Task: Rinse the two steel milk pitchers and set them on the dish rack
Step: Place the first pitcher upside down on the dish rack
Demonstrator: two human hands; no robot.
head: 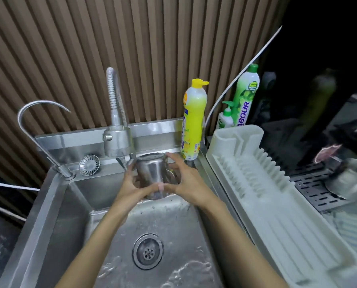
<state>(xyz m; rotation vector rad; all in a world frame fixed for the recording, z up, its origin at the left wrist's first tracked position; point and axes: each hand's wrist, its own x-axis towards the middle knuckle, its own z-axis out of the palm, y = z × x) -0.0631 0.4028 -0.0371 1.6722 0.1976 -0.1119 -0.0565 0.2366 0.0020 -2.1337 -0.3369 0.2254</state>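
Observation:
A steel milk pitcher [151,173] is held over the back of the steel sink [73,204], right below the spray faucet head [118,142]. It is tipped with its base up and away from me. My left hand [129,187] cups its left side and my right hand [185,183] grips its right side near the handle. A white plastic dish rack [277,194] lies to the right of the sink with nothing on it. A second steel vessel [352,179], blurred, sits on a black perforated tray at the far right.
A yellow dish soap bottle [193,123] stands at the sink's back right corner, a green bottle [244,96] and a small white one [225,119] behind the rack. A thin curved tap [34,121] rises at left. A strainer [89,165] rests on the back ledge. The drain [148,251] is wet.

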